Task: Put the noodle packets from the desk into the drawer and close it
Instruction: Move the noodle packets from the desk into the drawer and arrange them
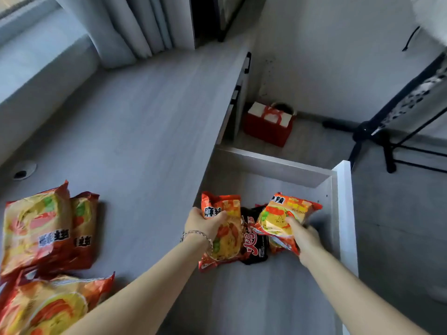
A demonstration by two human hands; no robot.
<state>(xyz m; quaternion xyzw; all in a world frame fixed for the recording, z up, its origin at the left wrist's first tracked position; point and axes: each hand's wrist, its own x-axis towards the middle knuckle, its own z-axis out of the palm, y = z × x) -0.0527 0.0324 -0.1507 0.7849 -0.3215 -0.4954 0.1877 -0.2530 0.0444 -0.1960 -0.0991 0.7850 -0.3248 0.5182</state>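
Orange-red packet [223, 228] gripped by left hand [203, 223], another [285, 213] by right hand [304, 234], over open drawer [343, 204]; lettering blurred.

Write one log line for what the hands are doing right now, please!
left hand: holds orange packet in drawer | right hand: holds second packet | black packet: between | desk packets: waiting | drawer: open

Both arms reach out over the open drawer [337, 187]. The left hand [203, 222], with a bracelet on its wrist, and the right hand [306, 235] each have fingers curled tight around something.
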